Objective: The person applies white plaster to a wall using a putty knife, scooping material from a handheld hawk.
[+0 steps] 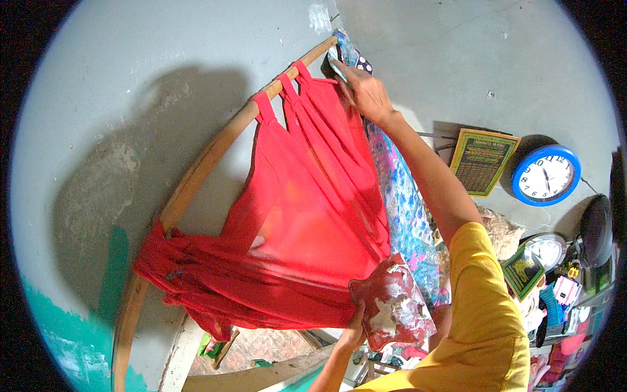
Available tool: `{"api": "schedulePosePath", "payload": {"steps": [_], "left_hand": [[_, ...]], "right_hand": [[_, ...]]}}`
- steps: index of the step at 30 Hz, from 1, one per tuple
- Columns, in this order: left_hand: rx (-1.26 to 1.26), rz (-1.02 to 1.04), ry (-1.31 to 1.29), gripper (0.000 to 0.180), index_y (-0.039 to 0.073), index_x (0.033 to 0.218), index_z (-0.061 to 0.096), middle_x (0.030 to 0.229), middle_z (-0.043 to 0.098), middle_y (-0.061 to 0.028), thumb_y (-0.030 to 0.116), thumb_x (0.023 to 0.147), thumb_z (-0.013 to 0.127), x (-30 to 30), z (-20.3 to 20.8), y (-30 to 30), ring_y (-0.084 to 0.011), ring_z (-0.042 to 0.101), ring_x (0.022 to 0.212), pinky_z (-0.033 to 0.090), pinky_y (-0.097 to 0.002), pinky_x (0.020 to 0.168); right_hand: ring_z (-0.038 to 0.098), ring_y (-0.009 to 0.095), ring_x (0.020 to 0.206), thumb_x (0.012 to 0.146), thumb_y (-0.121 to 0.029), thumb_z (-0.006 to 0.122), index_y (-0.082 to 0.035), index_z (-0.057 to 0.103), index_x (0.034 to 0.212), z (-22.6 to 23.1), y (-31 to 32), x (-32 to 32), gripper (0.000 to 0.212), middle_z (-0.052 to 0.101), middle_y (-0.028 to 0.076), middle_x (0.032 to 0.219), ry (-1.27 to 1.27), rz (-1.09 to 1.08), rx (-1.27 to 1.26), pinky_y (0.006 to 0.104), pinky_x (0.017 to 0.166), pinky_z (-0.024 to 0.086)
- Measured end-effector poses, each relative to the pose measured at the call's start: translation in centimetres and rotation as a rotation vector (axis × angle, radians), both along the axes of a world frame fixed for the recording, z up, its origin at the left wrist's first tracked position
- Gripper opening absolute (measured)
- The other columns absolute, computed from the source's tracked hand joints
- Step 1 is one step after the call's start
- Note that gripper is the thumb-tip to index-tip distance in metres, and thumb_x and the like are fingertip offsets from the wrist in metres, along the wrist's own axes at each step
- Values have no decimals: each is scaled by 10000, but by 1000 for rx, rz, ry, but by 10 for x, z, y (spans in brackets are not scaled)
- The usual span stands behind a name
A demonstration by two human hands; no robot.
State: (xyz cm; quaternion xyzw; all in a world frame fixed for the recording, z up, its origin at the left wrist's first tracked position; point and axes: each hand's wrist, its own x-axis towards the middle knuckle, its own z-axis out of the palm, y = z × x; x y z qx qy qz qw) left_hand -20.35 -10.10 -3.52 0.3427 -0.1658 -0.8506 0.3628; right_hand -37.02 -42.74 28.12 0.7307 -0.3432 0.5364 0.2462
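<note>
My right hand is raised to the top corner of a wooden door frame. Its fingers close on a thin, flat, pale piece whose kind is unclear, beside a blue patterned cloth. Lower down, my left hand grips the edge of a red-brown, square plate-like piece with rounded corners, smeared with white paste. A red curtain hangs from the frame by loops; its lower part is gathered and wrapped around the frame's side post. The plate-like piece overlaps the curtain's right edge.
Beyond the doorway lies a tiled floor. On the grey wall hang a yellow-framed plaque and a blue-rimmed clock. Cluttered household things fill the lower right. Green paint covers the wall at lower left.
</note>
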Motion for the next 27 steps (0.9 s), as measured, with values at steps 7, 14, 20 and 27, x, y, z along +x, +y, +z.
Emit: {"api": "schedulePosePath", "payload": {"steps": [7, 14, 20, 27], "left_hand": [[-24, -31, 40, 651, 74, 1255, 357, 1208, 475, -91, 568, 832, 368, -1, -2, -2, -238, 489, 1069, 383, -402, 932], [-43, -49, -67, 663, 71, 1264, 345, 1225, 462, -92, 575, 834, 353, -3, 16, 1, -234, 477, 1088, 375, -406, 937], [17, 18, -139, 649, 68, 1257, 356, 1235, 456, -97, 564, 839, 356, -7, 35, 4, -235, 470, 1100, 361, -406, 951], [-4, -41, -95, 633, 76, 1243, 378, 1208, 481, -94, 562, 838, 364, -3, 19, 2, -236, 495, 1066, 377, -405, 936]], "right_hand": [[561, 367, 783, 816, -150, 509, -133, 407, 1242, -10, 11, -1, 438, 575, 192, 922, -28, 49, -98, 422, 655, 469], [574, 372, 749, 796, -134, 531, -121, 460, 1197, -5, -4, 11, 407, 576, 210, 887, -258, -84, 37, 425, 622, 469], [575, 363, 739, 783, -108, 541, -105, 465, 1189, -10, 2, 20, 413, 575, 204, 892, -172, 16, -18, 415, 622, 469], [572, 377, 673, 777, -174, 551, -77, 504, 1145, -10, -9, 11, 383, 576, 228, 776, -276, -158, -30, 431, 585, 462]]}}
